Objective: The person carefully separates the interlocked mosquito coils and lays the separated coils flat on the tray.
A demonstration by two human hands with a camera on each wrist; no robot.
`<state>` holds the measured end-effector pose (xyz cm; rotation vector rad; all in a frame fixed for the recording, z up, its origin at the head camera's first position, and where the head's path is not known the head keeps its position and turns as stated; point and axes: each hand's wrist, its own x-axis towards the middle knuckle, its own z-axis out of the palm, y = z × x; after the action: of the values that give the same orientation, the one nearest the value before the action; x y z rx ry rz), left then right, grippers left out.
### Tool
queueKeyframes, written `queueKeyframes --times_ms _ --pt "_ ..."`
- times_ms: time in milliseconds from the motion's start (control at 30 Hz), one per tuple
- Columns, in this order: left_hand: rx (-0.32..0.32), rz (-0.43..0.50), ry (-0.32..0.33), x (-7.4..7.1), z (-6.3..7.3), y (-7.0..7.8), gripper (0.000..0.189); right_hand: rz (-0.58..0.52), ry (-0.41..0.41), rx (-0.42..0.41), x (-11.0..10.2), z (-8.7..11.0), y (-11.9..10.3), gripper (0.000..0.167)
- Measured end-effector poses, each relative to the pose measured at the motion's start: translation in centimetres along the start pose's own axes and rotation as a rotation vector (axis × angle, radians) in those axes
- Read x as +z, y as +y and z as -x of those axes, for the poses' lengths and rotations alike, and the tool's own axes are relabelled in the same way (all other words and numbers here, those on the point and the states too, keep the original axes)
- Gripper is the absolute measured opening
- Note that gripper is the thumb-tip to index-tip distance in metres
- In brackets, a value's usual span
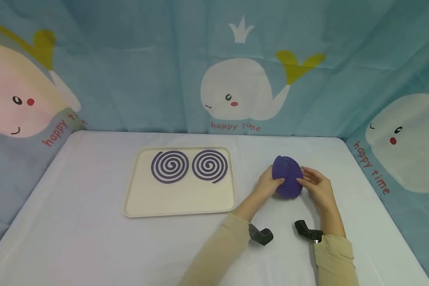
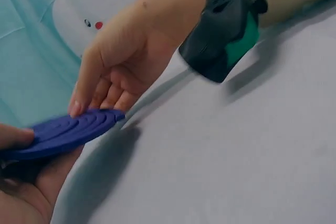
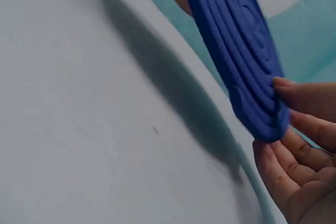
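A purple double mosquito coil (image 1: 287,180), its grooved spirals nested into one disc, is held tilted above the right part of the table. My left hand (image 1: 266,184) grips its left edge, thumb on the grooved face and the other fingers behind it. At the opposite edge my right hand (image 1: 318,188) pinches the disc, its thumb (image 3: 302,95) on the face. Part of each hand's fingers is hidden behind the disc. Two single purple mosquito coils, a left coil (image 1: 169,167) and a right coil (image 1: 209,166), lie side by side on a cream tray (image 1: 178,204).
The white-covered table (image 1: 75,230) reaches back to a blue curtain (image 1: 146,79) printed with whales. The tray stands left of both hands, near the left forearm. Black wrist devices (image 1: 261,235) sit at both cuffs.
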<state>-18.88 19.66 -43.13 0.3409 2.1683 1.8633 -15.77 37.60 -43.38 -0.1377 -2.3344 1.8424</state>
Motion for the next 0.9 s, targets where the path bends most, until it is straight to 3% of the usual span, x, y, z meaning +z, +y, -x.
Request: queueKeyframes --times_ms 100,233,400,467,533,700,900 --pt "0.034 0.075 -0.017 -1.7 -0.2 0.0 0.055 0.06 -0.008 -0.015 1.2 -0.5 -0.8 0.046" --pt "0.04 0.151 -0.016 -3.6 -0.3 0.1 0.055 0.023 -0.007 -0.026 3.0 -1.0 -1.9 0.04" --pt "0.034 0.182 0.023 -5.3 -0.1 0.2 0.054 -0.311 -0.049 0.013 5.1 -1.1 -2.8 0.021" --pt "0.028 0.197 0.044 -5.9 0.1 0.1 0.053 -0.443 -0.089 0.038 6.0 -1.1 -2.9 0.023" --pt "0.023 0.205 0.065 -6.6 0.4 -0.2 0.053 -0.499 -0.125 0.063 6.8 -0.9 -3.0 0.028" --pt "0.025 0.149 0.1 -8.2 0.9 -0.8 0.053 -0.458 -0.171 0.088 8.6 -0.8 -3.3 0.032" --pt "0.025 0.097 0.155 -9.8 1.5 -0.9 0.051 -0.377 -0.15 0.078 10.5 -0.8 -3.9 0.029"
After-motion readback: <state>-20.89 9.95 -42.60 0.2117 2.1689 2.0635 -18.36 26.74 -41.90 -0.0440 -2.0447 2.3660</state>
